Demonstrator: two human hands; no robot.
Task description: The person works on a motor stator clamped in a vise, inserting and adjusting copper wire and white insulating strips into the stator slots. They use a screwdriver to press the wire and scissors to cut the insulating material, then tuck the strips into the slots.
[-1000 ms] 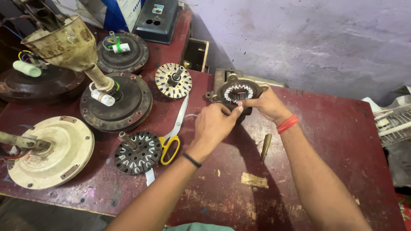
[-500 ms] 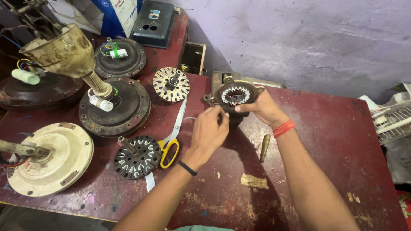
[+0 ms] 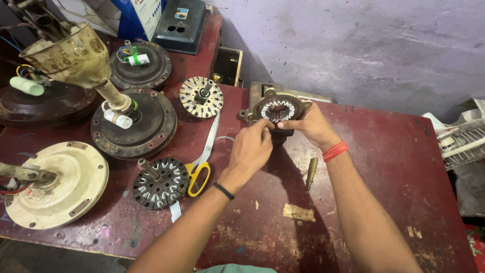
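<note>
Both hands meet at a round brown motor stator (image 3: pixel 277 108) with a toothed inner ring, which sits on the dark red table (image 3: pixel 384 167) at about 12 o'clock from the person. The left hand (image 3: pixel 251 150) comes in from 7 o'clock with its fingers curled, tips pinching at the stator's lower rim. The right hand (image 3: pixel 309 126), a red band at its wrist, grips the rim from 4 o'clock, fingers bent around the edge. At 9 o'clock from the hands lie yellow-handled scissors (image 3: pixel 203 157), beside a black slotted rotor (image 3: pixel 160 182). A second, pale slotted rotor (image 3: pixel 201 97) lies at 10 o'clock. A small wooden-handled tool (image 3: pixel 311 172) rests at 5 o'clock, just beside the right forearm.
</note>
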